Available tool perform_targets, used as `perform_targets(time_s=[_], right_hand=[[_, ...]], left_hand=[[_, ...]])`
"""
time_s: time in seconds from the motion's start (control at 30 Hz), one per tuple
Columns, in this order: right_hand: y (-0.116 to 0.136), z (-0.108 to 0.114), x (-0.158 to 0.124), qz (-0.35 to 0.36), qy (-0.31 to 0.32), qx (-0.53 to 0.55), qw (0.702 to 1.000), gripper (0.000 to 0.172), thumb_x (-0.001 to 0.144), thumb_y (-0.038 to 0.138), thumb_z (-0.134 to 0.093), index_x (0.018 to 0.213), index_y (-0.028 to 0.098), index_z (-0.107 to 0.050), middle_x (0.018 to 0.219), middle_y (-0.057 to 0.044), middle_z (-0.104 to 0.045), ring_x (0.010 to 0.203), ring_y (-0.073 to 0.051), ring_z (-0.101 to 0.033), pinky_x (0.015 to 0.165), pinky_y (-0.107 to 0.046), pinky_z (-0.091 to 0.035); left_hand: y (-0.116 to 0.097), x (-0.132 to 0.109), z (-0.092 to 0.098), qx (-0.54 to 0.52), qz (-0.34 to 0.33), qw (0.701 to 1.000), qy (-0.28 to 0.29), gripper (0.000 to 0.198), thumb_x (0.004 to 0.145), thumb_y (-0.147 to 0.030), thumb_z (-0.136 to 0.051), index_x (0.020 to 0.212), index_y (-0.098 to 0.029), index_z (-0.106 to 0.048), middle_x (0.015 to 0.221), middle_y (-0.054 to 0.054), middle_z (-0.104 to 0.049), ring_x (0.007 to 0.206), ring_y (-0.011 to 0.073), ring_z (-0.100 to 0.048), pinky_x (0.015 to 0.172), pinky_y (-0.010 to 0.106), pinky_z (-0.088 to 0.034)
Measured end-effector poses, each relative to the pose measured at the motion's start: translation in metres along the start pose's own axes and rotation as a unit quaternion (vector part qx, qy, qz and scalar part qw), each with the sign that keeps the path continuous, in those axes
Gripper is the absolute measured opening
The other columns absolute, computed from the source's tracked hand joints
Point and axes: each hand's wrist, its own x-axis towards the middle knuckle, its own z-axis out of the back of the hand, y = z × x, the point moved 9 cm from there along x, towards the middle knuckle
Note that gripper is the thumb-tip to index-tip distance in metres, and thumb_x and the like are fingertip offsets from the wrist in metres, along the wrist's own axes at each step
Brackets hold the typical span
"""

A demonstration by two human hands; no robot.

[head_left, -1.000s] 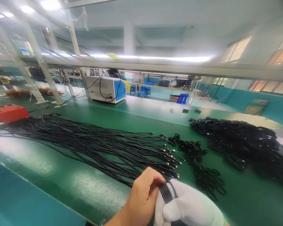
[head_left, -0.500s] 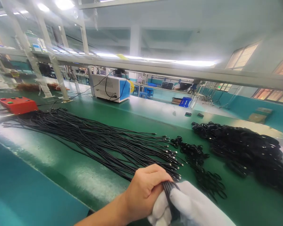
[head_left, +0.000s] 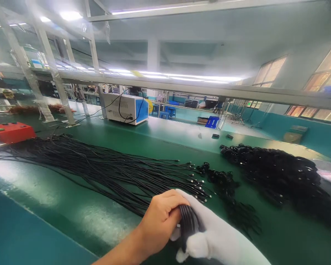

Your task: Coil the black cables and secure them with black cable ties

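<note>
A coiled black cable (head_left: 187,222) is bunched between my two hands at the bottom centre. My bare left hand (head_left: 163,217) grips the coil's upper left side, thumb and fingers closed round it. My right hand (head_left: 200,241), in a white glove, wraps the coil from the right and below; some of its fingers are hidden behind the loops. Beyond them many long black cables (head_left: 121,173) lie stretched across the green table, their small metal plugs (head_left: 200,187) pointing right. Right of the plugs lies a small heap of black loops (head_left: 226,184).
A large pile of coiled black cables (head_left: 276,173) covers the right of the green table (head_left: 99,221). At the left end sits a red control box (head_left: 12,131). A white and blue machine (head_left: 127,108) stands behind, under a metal shelf frame (head_left: 182,85).
My right hand has shifted round the coil, its gloved fingers now lower over the loops. The left keeps its grip. The view has moved slightly, so the background sits a little further left.
</note>
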Motion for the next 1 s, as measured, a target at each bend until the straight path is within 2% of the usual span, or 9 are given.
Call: perform_targets(time_s=[0.1, 0.2, 0.3, 0.37, 0.43, 0.53, 0.63, 0.77, 1.0], right_hand=[[0.005, 0.003, 0.002, 0.003, -0.028, 0.017, 0.999, 0.074, 0.056, 0.026, -0.076, 0.123, 0.017, -0.044, 0.084, -0.003, -0.061, 0.066, -0.019, -0.062, 0.062, -0.035, -0.052], [0.004, 0.006, 0.003, 0.009, -0.013, 0.032, 0.999, 0.051, 0.062, 0.028, -0.074, 0.106, 0.014, -0.054, 0.081, -0.004, -0.061, 0.067, -0.019, -0.062, 0.063, -0.036, -0.054], [-0.006, 0.01, 0.006, 0.016, 0.019, 0.109, 0.994, 0.04, 0.066, 0.031, -0.072, 0.099, 0.013, -0.058, 0.086, -0.008, -0.061, 0.076, -0.019, -0.061, 0.064, -0.035, -0.054], [-0.013, 0.013, 0.008, 0.022, 0.036, 0.153, 0.987, 0.037, 0.07, 0.031, -0.069, 0.1, 0.012, -0.059, 0.089, -0.009, -0.06, 0.079, -0.018, -0.06, 0.064, -0.034, -0.054], [-0.02, 0.016, 0.009, 0.019, 0.041, 0.171, 0.984, 0.035, 0.074, 0.03, -0.067, 0.103, 0.012, -0.059, 0.089, -0.01, -0.061, 0.077, -0.017, -0.06, 0.064, -0.032, -0.053], [-0.029, 0.021, 0.01, 0.009, 0.034, 0.177, 0.984, 0.035, 0.074, 0.029, -0.067, 0.104, 0.011, -0.06, 0.085, -0.009, -0.06, 0.073, -0.015, -0.059, 0.063, -0.031, -0.052], [-0.032, 0.023, 0.01, 0.003, 0.024, 0.176, 0.984, 0.033, 0.073, 0.03, -0.068, 0.097, 0.01, -0.061, 0.079, -0.007, -0.059, 0.069, -0.014, -0.056, 0.062, -0.03, -0.051], [-0.03, 0.023, 0.01, 0.013, 0.004, 0.166, 0.986, 0.025, 0.073, 0.028, -0.068, 0.089, 0.009, -0.062, 0.078, -0.006, -0.057, 0.072, -0.014, -0.056, 0.064, -0.03, -0.05], [-0.031, 0.027, 0.014, 0.006, -0.02, 0.155, 0.988, 0.026, 0.073, 0.025, -0.068, 0.093, 0.01, -0.061, 0.08, -0.006, -0.057, 0.075, -0.015, -0.056, 0.069, -0.031, -0.049]], left_hand=[[0.004, 0.001, 0.0, 0.016, 0.017, 1.0, -0.008, 0.031, 0.078, 0.0, -0.044, 0.083, -0.021, -0.068, 0.084, 0.0, -0.063, 0.078, 0.0123, -0.057, 0.072, 0.021, -0.045], [0.009, 0.002, 0.002, 0.06, 0.055, 0.997, -0.013, 0.031, 0.079, -0.003, -0.045, 0.092, -0.023, -0.066, 0.092, 0.0, -0.062, 0.082, 0.0129, -0.058, 0.075, 0.022, -0.045], [0.017, 0.004, 0.006, 0.09, 0.102, 0.991, -0.015, 0.031, 0.079, -0.009, -0.049, 0.104, -0.024, -0.059, 0.091, -0.001, -0.062, 0.079, 0.0133, -0.058, 0.071, 0.023, -0.045], [0.024, 0.007, 0.006, 0.108, 0.128, 0.986, -0.009, 0.025, 0.079, -0.012, -0.05, 0.099, -0.023, -0.06, 0.083, -0.002, -0.062, 0.075, 0.0138, -0.058, 0.066, 0.023, -0.044], [0.029, 0.01, 0.004, 0.13, 0.142, 0.981, 0.003, 0.017, 0.077, -0.012, -0.05, 0.085, -0.021, -0.062, 0.077, -0.002, -0.063, 0.072, 0.0141, -0.057, 0.062, 0.022, -0.043], [0.033, 0.013, 0.001, 0.15, 0.142, 0.978, 0.008, 0.017, 0.076, -0.011, -0.047, 0.075, -0.02, -0.062, 0.072, -0.002, -0.063, 0.067, 0.0135, -0.056, 0.058, 0.021, -0.042], [0.034, 0.013, 0.0, 0.155, 0.143, 0.977, 0.001, 0.019, 0.074, -0.01, -0.046, 0.073, -0.02, -0.062, 0.068, -0.001, -0.063, 0.064, 0.0133, -0.056, 0.057, 0.021, -0.041], [0.044, 0.012, -0.001, 0.145, 0.179, 0.973, 0.006, 0.019, 0.071, -0.01, -0.046, 0.072, -0.019, -0.062, 0.062, -0.002, -0.062, 0.06, 0.0135, -0.056, 0.054, 0.022, -0.041], [0.063, 0.009, -0.003, 0.057, 0.236, 0.97, 0.005, 0.015, 0.07, -0.014, -0.047, 0.075, -0.019, -0.06, 0.059, -0.003, -0.059, 0.051, 0.0113, -0.054, 0.049, 0.021, -0.041]])
